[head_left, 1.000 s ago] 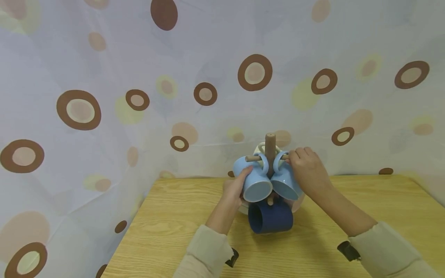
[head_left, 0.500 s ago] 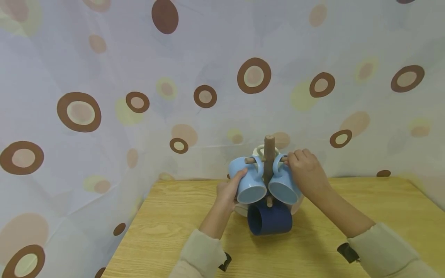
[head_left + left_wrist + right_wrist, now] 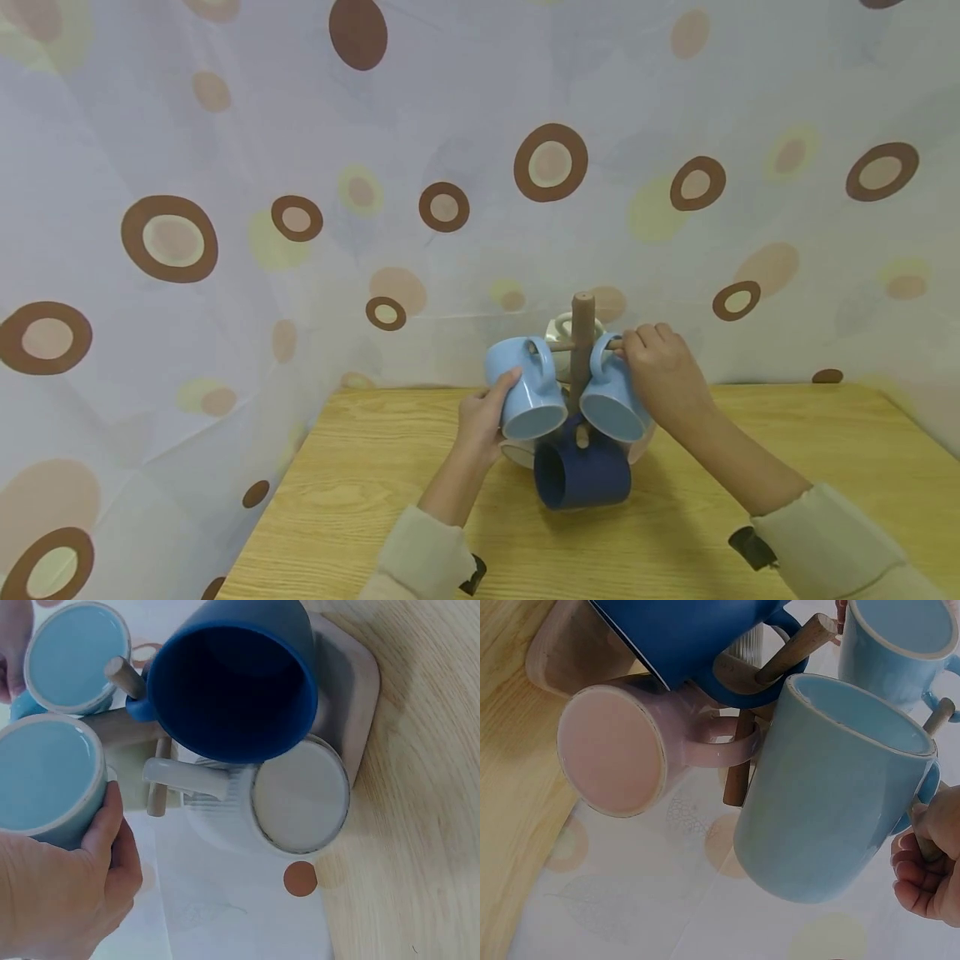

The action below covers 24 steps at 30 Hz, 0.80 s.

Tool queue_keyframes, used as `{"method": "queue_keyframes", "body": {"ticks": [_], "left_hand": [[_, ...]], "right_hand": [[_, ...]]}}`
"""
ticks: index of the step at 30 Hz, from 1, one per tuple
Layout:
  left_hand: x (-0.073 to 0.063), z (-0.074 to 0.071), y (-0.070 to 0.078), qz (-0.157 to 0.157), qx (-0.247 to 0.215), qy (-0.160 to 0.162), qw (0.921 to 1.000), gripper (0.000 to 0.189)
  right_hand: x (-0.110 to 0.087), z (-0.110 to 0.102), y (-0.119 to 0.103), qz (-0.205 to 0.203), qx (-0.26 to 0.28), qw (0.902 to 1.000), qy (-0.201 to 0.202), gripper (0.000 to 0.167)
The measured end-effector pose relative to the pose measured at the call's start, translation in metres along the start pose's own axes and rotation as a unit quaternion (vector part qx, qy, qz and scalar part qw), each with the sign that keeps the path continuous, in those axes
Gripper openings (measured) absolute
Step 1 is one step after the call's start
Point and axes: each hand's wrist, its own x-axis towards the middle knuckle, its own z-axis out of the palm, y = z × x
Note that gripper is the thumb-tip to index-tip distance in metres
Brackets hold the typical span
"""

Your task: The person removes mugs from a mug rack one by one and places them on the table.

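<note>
A wooden mug tree (image 3: 582, 329) carries several mugs on its pegs. My left hand (image 3: 480, 421) grips the body of a light blue mug (image 3: 521, 383), whose handle is at the outer end of the upper left peg. My right hand (image 3: 666, 371) pinches the tip of the upper right peg, where a second light blue mug (image 3: 611, 392) hangs by its handle. In the right wrist view the curled fingers (image 3: 915, 874) close round that peg end. The left wrist view shows the held mug's base (image 3: 45, 776) facing the camera.
A dark blue mug (image 3: 596, 475) hangs on the lower front peg. Lower on the tree are a white mug (image 3: 300, 799) and a pink mug (image 3: 611, 750). Another white mug (image 3: 558, 329) hangs behind the post. The wooden table (image 3: 360, 500) meets a spotted cloth backdrop (image 3: 480, 108).
My left hand has moved the light blue mug leftward, its handle sliding outward along the peg away from the post. My right hand has stayed at the right peg.
</note>
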Motion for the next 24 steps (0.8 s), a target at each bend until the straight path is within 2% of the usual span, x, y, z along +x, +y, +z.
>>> {"method": "queue_keyframes", "body": {"ticks": [6,11,15,19,24], "left_hand": [[0.002,-0.006,-0.004,0.026,0.0,-0.007,0.9996,0.073],[0.005,-0.015,-0.008,0.062,0.028,-0.028,0.9973,0.068],[0.007,-0.024,-0.012,0.097,0.045,-0.052,0.9929,0.064],[0.009,-0.033,-0.017,0.128,0.05,-0.071,0.9879,0.067],[0.009,-0.042,-0.025,0.153,0.049,-0.109,0.981,0.073]], "right_hand": [[-0.001,0.001,0.0,-0.001,-0.003,1.0,0.005,0.019],[-0.001,0.002,0.0,-0.001,-0.003,0.9999,0.012,0.019],[-0.001,0.004,0.0,0.0,-0.004,0.9999,0.015,0.02],[-0.001,0.004,-0.001,0.002,-0.001,0.9999,0.014,0.02],[-0.003,0.002,0.0,0.016,0.025,0.9995,0.007,0.02]]}}
